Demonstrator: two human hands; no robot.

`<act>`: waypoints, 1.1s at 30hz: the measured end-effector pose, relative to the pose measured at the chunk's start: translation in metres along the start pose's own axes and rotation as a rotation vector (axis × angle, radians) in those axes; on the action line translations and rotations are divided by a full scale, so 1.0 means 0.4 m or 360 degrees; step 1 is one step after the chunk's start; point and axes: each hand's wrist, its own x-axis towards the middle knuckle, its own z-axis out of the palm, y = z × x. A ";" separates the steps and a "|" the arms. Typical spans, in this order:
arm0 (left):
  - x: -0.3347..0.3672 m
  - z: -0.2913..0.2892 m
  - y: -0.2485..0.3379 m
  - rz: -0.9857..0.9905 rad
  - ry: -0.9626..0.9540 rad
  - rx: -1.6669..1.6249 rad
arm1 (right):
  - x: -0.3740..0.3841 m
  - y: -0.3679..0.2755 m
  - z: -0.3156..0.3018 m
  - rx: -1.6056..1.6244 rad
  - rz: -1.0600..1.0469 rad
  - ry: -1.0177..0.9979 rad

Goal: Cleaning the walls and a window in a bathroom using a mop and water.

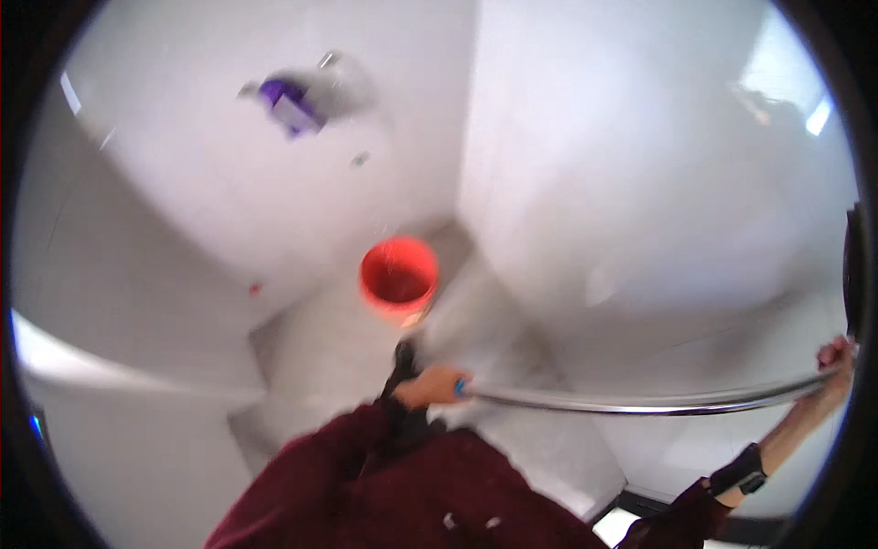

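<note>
A long, shiny metal pole (640,405) lies across the lower right, looking bent at the picture's rim. My left hand (430,388) is closed around its left end, where a blue tip shows. Toward the right edge, my right hand (832,368) grips the pole's other end. Beside that hand stands a dark thing (853,270), cut off by the rim, so I cannot tell what it is. In front of my left hand, an orange-red bucket (368,291) stands on the floor, apart from the pole.
Pale walls (585,110) meet in a corner behind the bucket. On the left wall is a blurred purple thing (291,108) next to a metal fitting (329,59). A small red spot (255,289) shows low at left. The floor (320,348) is greyish.
</note>
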 end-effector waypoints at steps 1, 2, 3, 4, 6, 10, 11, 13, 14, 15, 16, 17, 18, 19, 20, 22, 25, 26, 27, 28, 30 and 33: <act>0.005 0.018 0.001 -0.0016 -0.0071 -0.0051 | -0.006 0.004 -0.019 0.0010 0.0083 0.0232; -0.004 0.027 -0.005 -0.0084 -0.0158 -0.0017 | -0.109 -0.069 0.157 -0.0260 0.0059 0.0468; -0.034 0.037 -0.019 -0.0235 -0.0209 -0.0038 | -0.125 -0.049 0.188 -0.0165 0.0006 0.0482; -0.068 0.050 -0.041 -0.0314 -0.0208 -0.0180 | -0.160 -0.087 0.275 -0.0046 -0.0095 0.0466; -0.079 0.073 -0.063 -0.0475 -0.0188 -0.0446 | -0.166 -0.143 0.323 0.0086 0.0040 0.0450; -0.084 0.108 -0.095 -0.0254 -0.0066 -0.0348 | -0.182 -0.142 0.308 0.0243 0.0054 0.0476; -0.106 0.101 -0.084 -0.0243 -0.0012 -0.0402 | -0.201 -0.139 0.300 0.0283 0.0040 0.0454; -0.204 0.100 -0.156 -0.0192 0.0090 -0.0136 | -0.281 -0.172 0.339 0.0296 0.0094 0.0467; -0.249 0.088 -0.161 -0.0232 -0.0003 -0.0046 | -0.330 -0.176 0.357 0.0331 0.0191 0.0488; -0.317 0.086 -0.158 -0.0298 -0.0090 0.0039 | -0.384 -0.174 0.373 0.0375 0.0304 0.0489; -0.394 0.111 -0.215 -0.0567 -0.0184 -0.0187 | -0.444 -0.169 0.394 0.0417 0.0348 0.0446; -0.465 0.131 -0.258 -0.0857 -0.0283 -0.0424 | -0.506 -0.168 0.416 0.0456 0.0411 0.0387; -0.530 0.141 -0.276 -0.0987 -0.0331 -0.0494 | -0.572 -0.161 0.438 0.0534 0.0464 0.0316; -0.586 0.133 -0.278 -0.1013 -0.0335 -0.0502 | -0.641 -0.159 0.465 0.0604 0.0523 0.0254; -0.641 0.118 -0.271 -0.1053 -0.0335 -0.0524 | -0.706 -0.166 0.505 0.0680 0.0813 0.0267; -0.713 0.089 -0.254 -0.1064 -0.0310 -0.0565 | -0.865 -0.131 0.579 0.0806 0.1112 0.0111; -0.783 0.064 -0.229 -0.1025 -0.0240 -0.0616 | -1.019 -0.221 0.658 0.0607 0.1538 -0.0157; -0.800 0.056 -0.219 -0.0991 -0.0209 -0.0630 | -1.056 -0.212 0.669 0.0599 0.1537 -0.0160; -0.809 0.048 -0.214 -0.0947 -0.0179 -0.0634 | -1.079 -0.185 0.683 0.0578 0.1361 -0.0464; -0.819 0.051 -0.202 -0.0907 -0.0155 -0.0651 | -1.081 -0.179 0.691 0.0548 0.1177 -0.0773; -0.832 0.047 -0.179 -0.0827 -0.0095 -0.0666 | -1.044 -0.191 0.714 0.0479 0.1250 -0.0763; -0.824 0.056 -0.152 -0.0734 -0.0041 -0.0699 | -0.960 -0.193 0.724 0.0408 0.1109 -0.0706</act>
